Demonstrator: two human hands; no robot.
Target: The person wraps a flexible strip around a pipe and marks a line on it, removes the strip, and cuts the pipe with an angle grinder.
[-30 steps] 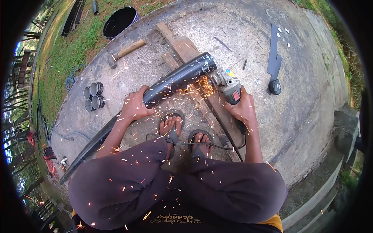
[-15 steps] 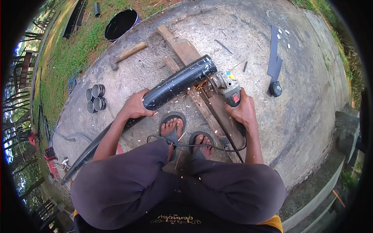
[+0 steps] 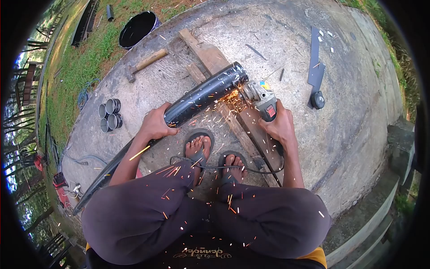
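Observation:
A long black pipe (image 3: 201, 97) lies slantwise across wooden boards (image 3: 210, 58), its far end near the middle of the view. My left hand (image 3: 156, 123) grips the pipe with the fingers wrapped around it. In my right hand (image 3: 278, 122) is an angle grinder (image 3: 264, 101), held by its body, with its disc against the pipe close to the far end. Orange sparks (image 3: 233, 96) spray from the contact and fly over my legs. The grinder's black cable (image 3: 210, 167) runs past my sandalled feet.
A hammer (image 3: 148, 60) and several short pipe rings (image 3: 110, 114) lie on the concrete at the left. Beyond them, a black bucket (image 3: 138, 30) stands by the grass. At the right are a flat grey strip (image 3: 315, 62) and a round black object (image 3: 317, 100). A concrete ledge (image 3: 367, 215) borders the lower right.
Sparks were dense at first, thinned half a second ago, and are dense again now. Both hands, the pipe and the grinder have stayed nearly in place.

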